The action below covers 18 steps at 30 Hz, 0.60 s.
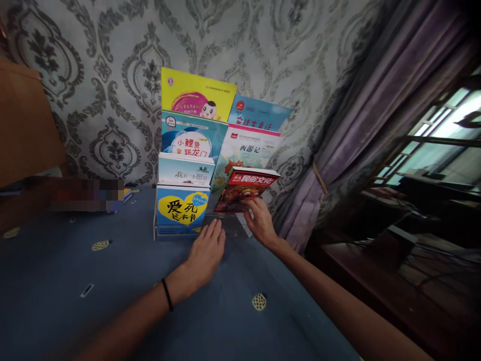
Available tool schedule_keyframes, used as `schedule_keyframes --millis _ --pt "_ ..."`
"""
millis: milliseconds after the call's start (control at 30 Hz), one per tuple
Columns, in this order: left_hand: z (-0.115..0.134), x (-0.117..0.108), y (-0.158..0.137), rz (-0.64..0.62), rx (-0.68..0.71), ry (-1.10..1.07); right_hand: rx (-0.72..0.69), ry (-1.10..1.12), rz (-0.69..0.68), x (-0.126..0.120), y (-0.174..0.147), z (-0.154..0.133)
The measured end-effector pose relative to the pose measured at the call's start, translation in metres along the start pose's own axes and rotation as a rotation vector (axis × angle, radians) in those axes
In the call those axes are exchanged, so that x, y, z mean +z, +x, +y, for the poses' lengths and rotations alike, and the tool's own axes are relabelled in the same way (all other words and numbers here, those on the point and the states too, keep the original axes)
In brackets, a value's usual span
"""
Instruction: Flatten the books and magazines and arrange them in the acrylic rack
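Note:
A clear acrylic book rack (241, 230) stands on the blue cloth against the wall, with books in stepped tiers. My right hand (262, 224) has its fingers curled at the lower part of a red book (248, 189), which leans back in the right column above the bottom tier. My left hand (206, 250), a black band on its wrist, lies with fingers stretched forward at the rack's front edge. Beside it is a blue and yellow book (182, 210) in the bottom left tier. Above that sit a pale book (188, 171), a teal book (193, 138) and a yellow book (199, 93).
Behind the red book are a white-and-green book (244, 145) and a blue book (259, 114). More books (120, 200) lie at the left, partly pixelated. A brown box (28, 125) stands far left. A purple curtain (338, 120) hangs right, by dark furniture (376, 281).

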<state>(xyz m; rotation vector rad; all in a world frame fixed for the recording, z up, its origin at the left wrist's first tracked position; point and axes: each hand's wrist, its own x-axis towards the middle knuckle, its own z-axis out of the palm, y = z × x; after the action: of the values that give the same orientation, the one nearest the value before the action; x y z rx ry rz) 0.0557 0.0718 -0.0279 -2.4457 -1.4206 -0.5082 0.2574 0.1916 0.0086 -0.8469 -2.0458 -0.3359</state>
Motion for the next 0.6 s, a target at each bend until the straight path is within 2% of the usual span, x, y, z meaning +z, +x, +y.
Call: schedule_keyframes --millis 100,200,267,400,500,600 --pt "-0.003 -0.01 0.007 0.075 -0.04 -0.206 0.162 0.131 0.039 -0.006 -0.002 0.0" --pt "-0.005 -0.021 0.023 0.192 -0.073 -0.422 0.41 0.276 0.159 -0.012 -0.003 0.01" --pt "-0.007 -0.027 0.038 0.259 -0.102 -0.538 0.511 0.307 0.231 -0.014 -0.001 0.021" --pt "-0.009 -0.032 0.071 0.329 -0.21 -0.687 0.586 0.37 0.312 -0.011 0.01 0.041" --pt "-0.011 -0.032 0.088 0.333 -0.293 -0.75 0.546 0.504 0.301 -0.005 0.02 0.042" --pt "-0.014 -0.031 0.096 0.333 -0.3 -0.8 0.507 0.666 0.256 0.0 0.024 0.038"
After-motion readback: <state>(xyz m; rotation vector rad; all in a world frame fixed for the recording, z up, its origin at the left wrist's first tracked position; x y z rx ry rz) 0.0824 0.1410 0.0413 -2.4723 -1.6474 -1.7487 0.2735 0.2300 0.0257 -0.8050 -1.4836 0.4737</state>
